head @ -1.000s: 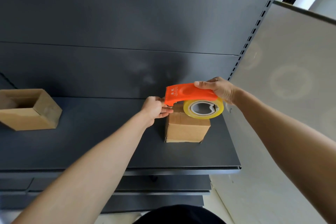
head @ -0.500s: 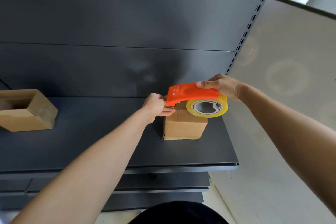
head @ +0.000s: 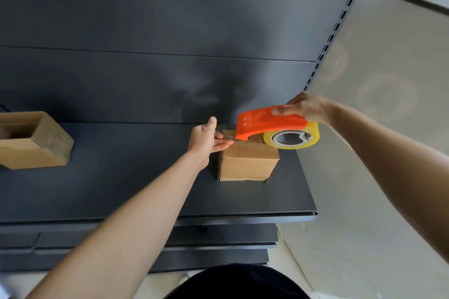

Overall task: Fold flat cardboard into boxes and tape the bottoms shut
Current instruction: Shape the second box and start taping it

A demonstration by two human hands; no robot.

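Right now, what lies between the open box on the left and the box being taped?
In the head view, mostly bare dark shelf. Only the left hand intrudes, touching the left edge of the closed box. The open box stands apart.

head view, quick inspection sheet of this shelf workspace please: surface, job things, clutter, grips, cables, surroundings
surface: dark shelf, flat, holds both boxes.
job's things: closed cardboard box near the shelf's right end; orange tape dispenser with yellowish tape roll over its top; open cardboard box at far left.
clutter: nothing seen.
grips: left hand, fingers straight, thumb raised, touching the closed box's top left edge by the tape end; right hand grips the dispenser.
cables: nothing seen.
surroundings: dark back panel, slotted upright, pale wall at right, lower shelves below.
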